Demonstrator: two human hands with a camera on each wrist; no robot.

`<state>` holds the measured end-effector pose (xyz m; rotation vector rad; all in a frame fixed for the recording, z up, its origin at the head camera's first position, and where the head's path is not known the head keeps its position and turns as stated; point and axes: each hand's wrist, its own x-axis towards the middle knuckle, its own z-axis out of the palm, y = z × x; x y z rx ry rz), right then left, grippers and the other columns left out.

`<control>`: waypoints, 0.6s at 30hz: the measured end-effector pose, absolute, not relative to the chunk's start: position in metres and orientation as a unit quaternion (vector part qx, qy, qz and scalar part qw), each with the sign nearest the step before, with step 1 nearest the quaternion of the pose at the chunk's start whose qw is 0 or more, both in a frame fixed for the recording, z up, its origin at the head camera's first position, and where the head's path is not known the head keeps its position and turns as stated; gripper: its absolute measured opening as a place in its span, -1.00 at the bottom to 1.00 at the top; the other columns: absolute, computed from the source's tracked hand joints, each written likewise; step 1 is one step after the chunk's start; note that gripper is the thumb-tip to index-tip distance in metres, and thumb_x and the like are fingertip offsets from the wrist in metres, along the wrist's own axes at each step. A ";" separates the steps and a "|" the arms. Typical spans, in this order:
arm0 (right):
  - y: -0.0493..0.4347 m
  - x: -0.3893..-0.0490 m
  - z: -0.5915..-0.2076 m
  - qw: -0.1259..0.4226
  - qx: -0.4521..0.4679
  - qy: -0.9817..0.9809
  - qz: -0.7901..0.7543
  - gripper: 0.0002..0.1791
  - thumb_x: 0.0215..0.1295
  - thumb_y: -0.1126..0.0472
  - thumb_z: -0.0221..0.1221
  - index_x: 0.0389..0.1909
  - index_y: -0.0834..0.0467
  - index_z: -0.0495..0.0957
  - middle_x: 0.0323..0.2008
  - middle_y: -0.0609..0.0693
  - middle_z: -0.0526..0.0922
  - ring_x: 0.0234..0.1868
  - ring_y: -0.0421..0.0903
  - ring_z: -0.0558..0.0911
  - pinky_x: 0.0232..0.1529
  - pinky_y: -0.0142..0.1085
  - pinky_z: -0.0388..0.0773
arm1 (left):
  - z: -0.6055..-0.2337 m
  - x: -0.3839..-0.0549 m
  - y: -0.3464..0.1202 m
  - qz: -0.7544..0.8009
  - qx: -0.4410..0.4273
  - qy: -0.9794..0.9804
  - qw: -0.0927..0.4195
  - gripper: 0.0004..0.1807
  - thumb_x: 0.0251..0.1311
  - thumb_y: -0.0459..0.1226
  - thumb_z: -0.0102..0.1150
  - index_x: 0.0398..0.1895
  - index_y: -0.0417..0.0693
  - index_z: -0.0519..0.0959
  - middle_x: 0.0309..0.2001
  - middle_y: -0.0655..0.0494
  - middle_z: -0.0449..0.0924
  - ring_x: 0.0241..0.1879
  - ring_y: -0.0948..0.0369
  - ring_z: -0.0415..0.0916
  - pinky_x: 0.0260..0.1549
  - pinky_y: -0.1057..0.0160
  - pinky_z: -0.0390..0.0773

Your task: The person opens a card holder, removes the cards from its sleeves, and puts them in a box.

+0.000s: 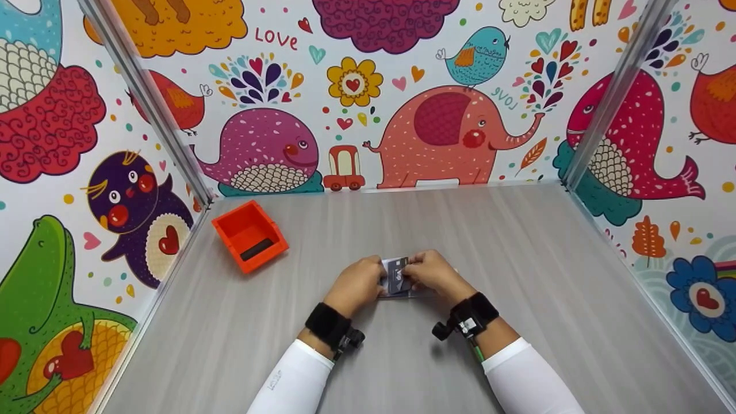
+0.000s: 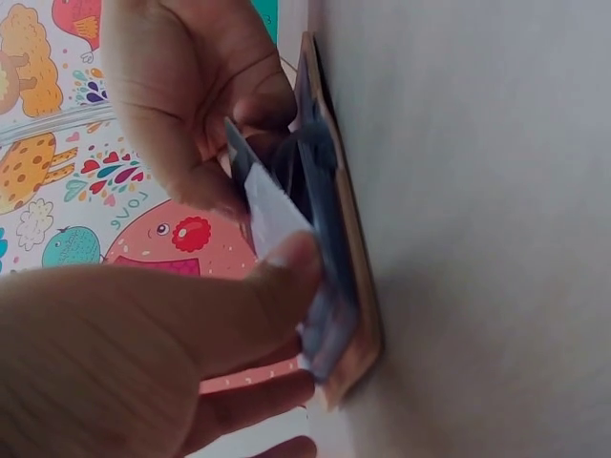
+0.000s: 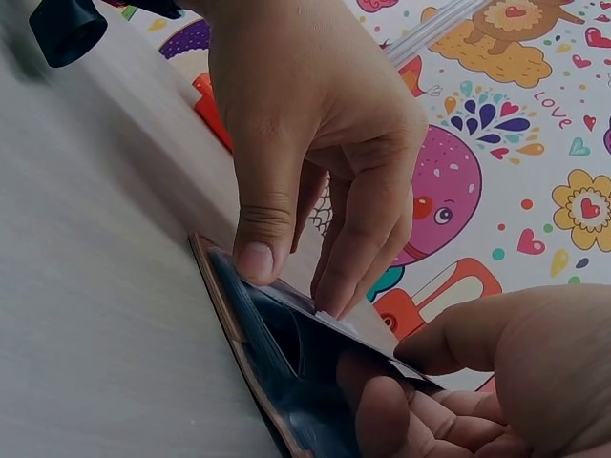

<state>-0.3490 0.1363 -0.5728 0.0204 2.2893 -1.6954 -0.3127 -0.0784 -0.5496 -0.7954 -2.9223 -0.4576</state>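
Patterned walls [image 1: 351,23] with cartoon animals, hearts and flowers enclose the far, left and right sides of a grey, wood-grained table [image 1: 397,362]. Two white sleeves [image 1: 296,376] reach in from the near edge. On the far left of the table sits an orange box [image 1: 241,230], its open top facing up, well apart from the hands.

Near the middle, the left hand [image 1: 357,283] pinches the left part of a wallet [image 3: 272,358] between thumb and fingers; a pale sheet shows under the thumb. The right hand [image 1: 438,273] works at the right, its thumb and fingertips closed on a card. The wallet rests open on the table between the hands, brown outside and dark within. Each wrist wears a black strap [image 1: 328,323] with a small camera.

The dark card [image 1: 395,279], lettered "VIP", lies tilted over the wallet's opening; how far it sits inside a pocket, I cannot tell. Inside the box lies a dark strip [image 1: 257,249].
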 end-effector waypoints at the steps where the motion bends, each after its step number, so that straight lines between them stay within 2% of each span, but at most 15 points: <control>1: 0.136 -0.349 -0.573 0.146 0.007 0.795 -0.589 -0.77 0.40 0.34 0.34 0.00 0.37 0.75 -0.42 -0.06 0.66 -0.47 -0.22 0.60 -0.48 -0.42 0.63 | -0.550 -0.313 -0.078 -0.149 -0.259 -0.953 0.039 -0.77 0.13 -0.23 0.73 -0.23 -0.11 0.86 -0.13 0.06 0.72 -0.15 0.08 0.72 -0.06 0.01 0.76; 5: 0.136 -0.349 -0.572 0.150 0.009 0.793 -0.591 -0.87 0.42 0.35 0.38 -0.12 0.33 0.73 -0.42 -0.05 0.68 -0.47 -0.21 0.62 -0.48 -0.42 0.64 | -0.550 -0.313 -0.078 -0.150 -0.256 -0.954 0.037 -0.76 0.12 -0.21 0.73 -0.25 -0.12 0.85 -0.13 0.05 0.71 -0.15 0.07 0.71 -0.06 0.00 0.75; 9: 0.139 -0.350 -0.571 0.141 0.013 0.793 -0.592 -0.90 0.39 0.37 0.35 -0.15 0.31 0.75 -0.46 -0.06 0.65 -0.51 -0.21 0.60 -0.50 -0.41 0.62 | -0.551 -0.314 -0.079 -0.144 -0.259 -0.954 0.039 -0.77 0.11 -0.21 0.73 -0.30 -0.08 0.82 -0.15 0.07 0.70 -0.20 0.09 0.68 -0.10 0.01 0.74; 14: 0.146 -0.352 -0.569 0.101 0.021 0.805 -0.584 -0.95 0.30 0.39 0.31 -0.36 0.23 0.71 -0.57 -0.14 0.52 -0.56 -0.22 0.50 -0.53 -0.39 0.50 | -0.549 -0.312 -0.079 -0.132 -0.264 -0.955 0.042 -0.79 0.13 -0.22 0.72 -0.31 -0.06 0.81 -0.15 0.07 0.71 -0.21 0.05 0.71 -0.14 -0.01 0.75; 18: 0.151 -0.355 -0.567 0.065 0.033 0.827 -0.557 -0.88 0.25 0.37 0.30 -0.46 0.15 0.65 -0.54 -0.14 0.53 -0.53 -0.22 0.47 -0.50 -0.41 0.43 | -0.547 -0.310 -0.079 -0.123 -0.259 -0.957 0.042 -0.80 0.17 -0.20 0.71 -0.29 -0.05 0.82 -0.14 0.07 0.72 -0.17 0.01 0.75 -0.15 -0.04 0.76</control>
